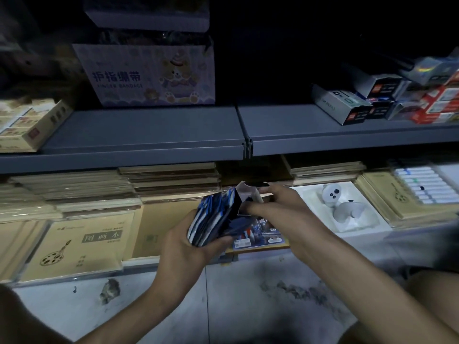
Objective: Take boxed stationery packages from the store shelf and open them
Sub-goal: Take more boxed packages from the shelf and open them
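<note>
- Blue box, print blurred, gripped from below in curled left hand, in front of stacked notebooks.
- Top flap open, pinched by right hand; fingertips hidden behind it.
- Box contents not visible.

Light is dim, the recess above the upper shelf near black and the pale floor brightest. Motion blur smears the held blue box and the packages at the right edge, where the wide lens bends lines.
</note>
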Action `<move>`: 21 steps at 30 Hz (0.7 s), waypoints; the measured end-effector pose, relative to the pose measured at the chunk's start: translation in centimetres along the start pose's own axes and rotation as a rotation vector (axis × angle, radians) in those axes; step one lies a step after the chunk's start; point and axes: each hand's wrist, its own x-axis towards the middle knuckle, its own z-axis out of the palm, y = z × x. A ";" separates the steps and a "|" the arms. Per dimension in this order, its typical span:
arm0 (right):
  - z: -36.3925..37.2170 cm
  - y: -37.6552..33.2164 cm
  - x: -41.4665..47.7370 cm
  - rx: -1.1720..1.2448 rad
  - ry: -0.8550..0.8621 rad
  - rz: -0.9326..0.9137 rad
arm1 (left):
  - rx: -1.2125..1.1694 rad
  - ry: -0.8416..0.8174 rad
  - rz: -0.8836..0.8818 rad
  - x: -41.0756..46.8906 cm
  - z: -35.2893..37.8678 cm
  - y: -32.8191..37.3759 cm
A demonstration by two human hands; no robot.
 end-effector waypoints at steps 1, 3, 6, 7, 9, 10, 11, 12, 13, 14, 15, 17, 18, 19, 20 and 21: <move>-0.3 -0.2 -0.2 0.013 0.000 -0.008 | -0.011 -0.015 -0.016 0.1 0.0 0.0; -0.9 -0.8 -0.6 0.030 0.022 -0.038 | -0.046 -0.056 -0.091 0.1 -0.2 0.0; -2.0 -1.1 -1.0 -0.059 0.153 -0.236 | -0.165 -0.143 -0.244 0.1 -0.6 0.2; -2.2 -1.1 -1.0 -0.122 0.204 -0.353 | -0.197 -0.177 -0.285 0.2 -0.8 0.3; -2.2 -1.0 -1.2 -0.235 0.221 -0.550 | -0.261 -0.255 -0.370 0.2 -1.0 0.6; -2.1 -0.8 -1.4 -0.278 0.201 -0.615 | -0.291 -0.292 -0.410 0.2 -1.1 0.6; -1.9 -0.7 -1.5 -0.314 0.177 -0.661 | -0.308 -0.327 -0.442 0.3 -1.2 0.6; -1.7 -0.6 -1.7 -0.347 0.155 -0.691 | -0.308 -0.363 -0.461 0.3 -1.3 0.6; -1.6 -0.4 -1.7 -0.382 0.141 -0.713 | -0.298 -0.401 -0.470 0.2 -1.3 0.7; -1.5 -0.3 -1.7 -0.419 0.130 -0.732 | -0.288 -0.428 -0.482 0.2 -1.2 0.6; -1.5 -0.1 -1.7 -0.456 0.120 -0.746 | -0.279 -0.444 -0.498 0.2 -1.2 0.6; -1.6 0.1 -1.4 -0.507 0.103 -0.770 | -0.254 -0.454 -0.520 0.2 -1.1 0.6; -1.7 0.1 -1.2 -0.523 0.094 -0.782 | -0.245 -0.460 -0.521 0.2 -1.1 0.6; -1.8 0.0 -1.0 -0.536 0.082 -0.789 | -0.230 -0.454 -0.529 0.1 -1.0 0.6; -2.0 -0.1 -0.8 -0.552 0.068 -0.789 | -0.221 -0.441 -0.535 0.1 -1.0 0.5; -2.1 -0.2 -0.7 -0.570 0.051 -0.784 | -0.208 -0.424 -0.536 0.2 -1.0 0.5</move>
